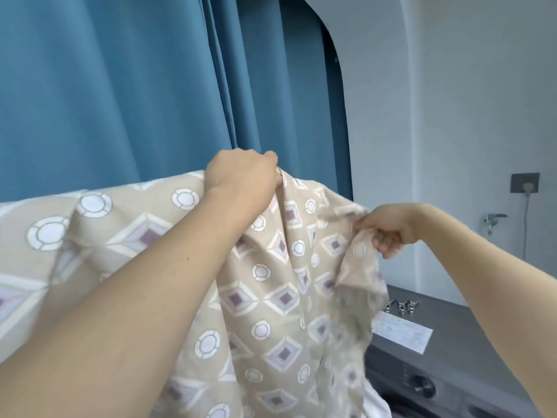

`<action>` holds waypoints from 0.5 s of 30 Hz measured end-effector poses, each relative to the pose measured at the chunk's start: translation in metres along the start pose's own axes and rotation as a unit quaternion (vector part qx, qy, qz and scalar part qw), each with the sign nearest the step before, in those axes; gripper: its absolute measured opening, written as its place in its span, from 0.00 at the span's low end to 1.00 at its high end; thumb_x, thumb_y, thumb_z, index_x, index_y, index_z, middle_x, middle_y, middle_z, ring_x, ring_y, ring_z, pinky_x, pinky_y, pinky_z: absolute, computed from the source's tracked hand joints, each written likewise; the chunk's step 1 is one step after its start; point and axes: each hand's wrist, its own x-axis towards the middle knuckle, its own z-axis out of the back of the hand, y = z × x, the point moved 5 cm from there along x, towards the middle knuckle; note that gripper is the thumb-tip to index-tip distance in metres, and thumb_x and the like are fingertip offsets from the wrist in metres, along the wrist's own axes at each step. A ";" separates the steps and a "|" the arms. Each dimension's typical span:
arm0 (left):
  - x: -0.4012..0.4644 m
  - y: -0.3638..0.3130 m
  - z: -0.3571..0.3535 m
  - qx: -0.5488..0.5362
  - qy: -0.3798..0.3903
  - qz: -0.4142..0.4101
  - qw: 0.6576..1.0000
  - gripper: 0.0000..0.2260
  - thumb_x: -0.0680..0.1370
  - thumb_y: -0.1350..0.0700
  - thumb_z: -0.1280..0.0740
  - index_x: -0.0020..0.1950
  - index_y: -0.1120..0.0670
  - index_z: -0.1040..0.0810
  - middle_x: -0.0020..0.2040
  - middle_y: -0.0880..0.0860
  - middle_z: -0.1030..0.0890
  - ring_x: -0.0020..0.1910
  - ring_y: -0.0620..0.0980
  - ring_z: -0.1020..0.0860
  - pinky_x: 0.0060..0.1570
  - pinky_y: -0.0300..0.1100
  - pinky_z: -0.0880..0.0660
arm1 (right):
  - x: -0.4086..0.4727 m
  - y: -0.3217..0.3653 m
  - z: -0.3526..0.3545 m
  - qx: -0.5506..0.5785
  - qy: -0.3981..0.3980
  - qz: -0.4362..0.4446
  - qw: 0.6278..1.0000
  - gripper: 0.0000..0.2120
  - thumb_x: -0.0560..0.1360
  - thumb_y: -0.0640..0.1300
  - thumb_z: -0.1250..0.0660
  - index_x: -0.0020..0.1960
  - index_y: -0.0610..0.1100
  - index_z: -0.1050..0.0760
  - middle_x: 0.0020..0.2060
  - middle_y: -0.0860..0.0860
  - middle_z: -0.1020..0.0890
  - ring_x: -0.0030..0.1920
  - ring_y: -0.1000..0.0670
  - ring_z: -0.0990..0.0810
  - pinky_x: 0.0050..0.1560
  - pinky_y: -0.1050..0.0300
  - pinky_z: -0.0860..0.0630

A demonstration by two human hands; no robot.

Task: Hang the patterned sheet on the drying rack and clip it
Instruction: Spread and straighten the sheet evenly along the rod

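Left hand (241,173) grips the top edge of the patterned sheet (265,297), fist curled round bunched cloth, raised in front of the blue curtain (120,86). Right hand (388,230) pinches a gathered fold further along the same edge, lower. Sheet hangs between the hands; drying rack isn't visible. Metal clips (402,306) lie on the washer top (470,336), near its back edge. Judgement: level both hands, tension the edge, drape evenly before reaching for the clips.
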 end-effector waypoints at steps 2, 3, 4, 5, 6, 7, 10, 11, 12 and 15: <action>0.001 0.001 -0.001 -0.001 0.016 0.011 1.000 0.11 0.83 0.47 0.47 0.50 0.52 0.30 0.34 0.50 0.35 0.39 0.56 0.31 0.32 0.44 0.40 | 0.001 0.014 0.031 0.167 -0.073 0.088 0.979 0.10 0.80 0.43 0.42 0.44 0.41 0.25 0.29 0.46 0.22 0.24 0.49 0.21 0.27 0.57 0.21; 0.002 0.002 -0.001 -0.010 0.029 0.018 0.999 0.13 0.83 0.44 0.47 0.49 0.52 0.31 0.34 0.50 0.34 0.40 0.56 0.31 0.34 0.44 0.38 | 0.003 0.021 0.046 0.250 -0.097 0.137 0.954 0.10 0.80 0.41 0.43 0.45 0.41 0.25 0.33 0.45 0.20 0.26 0.49 0.19 0.28 0.56 0.20; 0.003 0.002 -0.001 -0.019 0.040 0.026 0.999 0.15 0.83 0.42 0.48 0.48 0.52 0.31 0.35 0.50 0.33 0.41 0.56 0.30 0.36 0.45 0.36 | 0.005 0.028 0.062 0.328 -0.119 0.179 0.920 0.10 0.80 0.40 0.44 0.46 0.41 0.25 0.35 0.45 0.20 0.27 0.50 0.18 0.29 0.56 0.20; 0.004 0.001 0.000 -0.024 0.045 0.030 0.998 0.17 0.82 0.40 0.49 0.47 0.52 0.30 0.35 0.50 0.33 0.41 0.56 0.30 0.37 0.45 0.36 | 0.008 0.032 0.077 0.395 -0.145 0.211 0.882 0.10 0.80 0.39 0.44 0.46 0.42 0.26 0.36 0.47 0.21 0.28 0.51 0.19 0.29 0.57 0.21; 0.006 -0.001 0.000 -0.026 0.045 0.032 0.998 0.18 0.82 0.40 0.49 0.46 0.51 0.29 0.35 0.50 0.32 0.41 0.56 0.30 0.38 0.45 0.35 | 0.013 0.034 0.089 0.442 -0.179 0.228 0.849 0.10 0.80 0.38 0.44 0.44 0.43 0.26 0.36 0.48 0.22 0.28 0.52 0.19 0.31 0.58 0.22; 0.007 -0.003 0.001 -0.027 0.043 0.034 0.998 0.18 0.82 0.40 0.49 0.46 0.51 0.30 0.35 0.50 0.32 0.42 0.56 0.30 0.38 0.45 0.35 | 0.021 0.034 0.098 0.461 -0.212 0.232 0.830 0.10 0.79 0.36 0.44 0.43 0.44 0.28 0.36 0.48 0.23 0.29 0.52 0.21 0.33 0.58 0.24; 0.010 -0.007 -0.001 -0.023 0.038 0.043 0.998 0.17 0.82 0.41 0.49 0.47 0.51 0.30 0.36 0.50 0.32 0.42 0.55 0.30 0.38 0.45 0.36 | 0.046 0.022 0.099 0.221 -0.295 0.179 0.912 0.10 0.76 0.33 0.45 0.49 0.44 0.28 0.40 0.44 0.24 0.36 0.46 0.24 0.35 0.53 0.27; 0.011 -0.007 -0.002 -0.021 0.037 0.047 0.998 0.16 0.82 0.41 0.49 0.48 0.50 0.29 0.36 0.50 0.32 0.42 0.55 0.30 0.37 0.44 0.37 | 0.053 0.017 0.091 0.050 -0.283 0.144 0.947 0.12 0.76 0.34 0.47 0.52 0.43 0.28 0.40 0.42 0.23 0.35 0.45 0.24 0.34 0.53 0.27; 0.012 -0.007 -0.003 -0.018 0.036 0.049 0.998 0.15 0.82 0.42 0.48 0.48 0.50 0.29 0.35 0.50 0.32 0.42 0.55 0.30 0.36 0.44 0.38 | 0.056 0.011 0.079 -0.116 -0.248 0.105 0.956 0.13 0.75 0.35 0.47 0.53 0.42 0.27 0.39 0.41 0.22 0.34 0.44 0.24 0.34 0.54 0.28; 0.014 -0.009 -0.006 -0.004 0.033 0.045 0.998 0.18 0.82 0.40 0.49 0.46 0.51 0.28 0.35 0.50 0.32 0.40 0.55 0.30 0.32 0.43 0.41 | 0.061 0.001 0.062 -0.370 -0.228 0.048 0.900 0.12 0.74 0.40 0.43 0.55 0.43 0.26 0.46 0.47 0.21 0.46 0.43 0.21 0.48 0.53 0.23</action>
